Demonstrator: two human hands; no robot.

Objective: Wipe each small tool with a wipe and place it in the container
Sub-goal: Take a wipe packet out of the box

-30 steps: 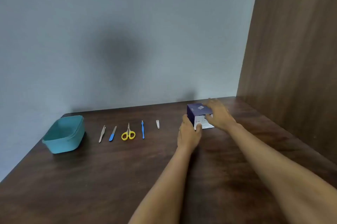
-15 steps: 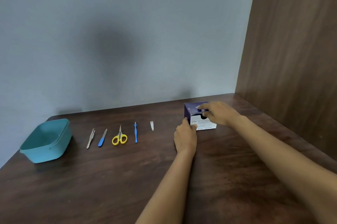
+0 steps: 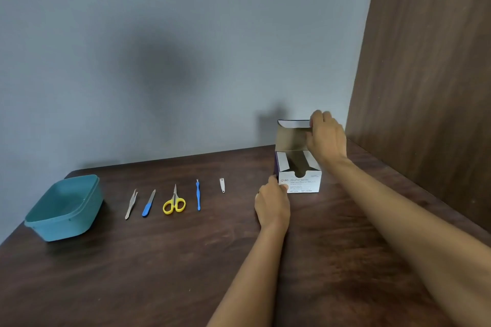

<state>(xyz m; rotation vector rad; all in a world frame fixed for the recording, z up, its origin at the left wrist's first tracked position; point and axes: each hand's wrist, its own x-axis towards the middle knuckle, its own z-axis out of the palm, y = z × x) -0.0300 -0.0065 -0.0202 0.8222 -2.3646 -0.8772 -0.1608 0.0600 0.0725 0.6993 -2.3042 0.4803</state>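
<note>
A purple and white box of alcohol swabs (image 3: pixel 303 183) stands at the back right of the table with its lid (image 3: pixel 291 135) lifted upright. My right hand (image 3: pixel 325 138) pinches the lid's right edge. My left hand (image 3: pixel 272 205) grips the box's lower left corner. To the left lie several small tools in a row: tweezers (image 3: pixel 131 204), a blue nail file (image 3: pixel 148 203), yellow-handled scissors (image 3: pixel 174 201), a blue cuticle tool (image 3: pixel 198 194) and a small nail clipper (image 3: pixel 222 185). A teal container (image 3: pixel 42 223) sits at the far left, open and empty.
The dark wooden table (image 3: pixel 159 273) ends at a grey wall (image 3: pixel 186 47) behind. A brown wooden panel (image 3: pixel 430 74) rises along the table's right side, close to the box.
My right hand has lifted the box's lid from flat to upright, so the inside of the box shows. My left hand stays at the box's lower left corner.
</note>
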